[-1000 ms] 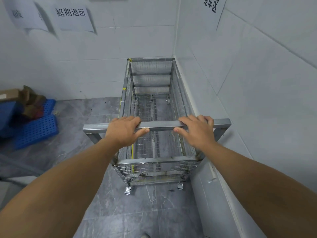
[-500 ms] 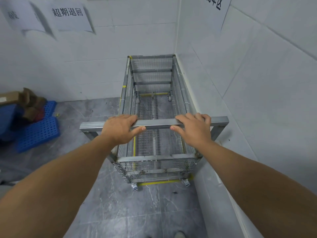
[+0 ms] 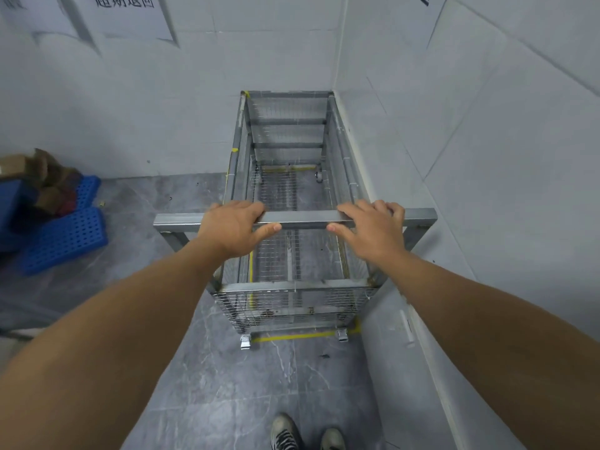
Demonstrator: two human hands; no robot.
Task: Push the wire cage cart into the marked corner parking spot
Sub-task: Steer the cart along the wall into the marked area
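The empty wire cage cart (image 3: 289, 297) stands in the room's corner, its far end against the back wall and its right side along the right wall. Yellow floor tape (image 3: 292, 336) shows just behind its near casters and again under its far end. My left hand (image 3: 232, 228) and my right hand (image 3: 373, 227) both grip the flat metal handle bar (image 3: 302, 219) at the cart's near end, thumbs under the bar.
Blue perforated plastic pallets (image 3: 65, 235) with cardboard boxes (image 3: 42, 177) lie by the back wall at left. Paper signs (image 3: 126, 14) hang on the back wall. My shoes (image 3: 285, 433) stand on the grey tiled floor behind the cart. A low white ledge (image 3: 402, 336) runs along the right wall.
The cart has rolled forward into the corner, uncovering the yellow tape line behind its rear casters. Both hands have kept hold of the handle bar.
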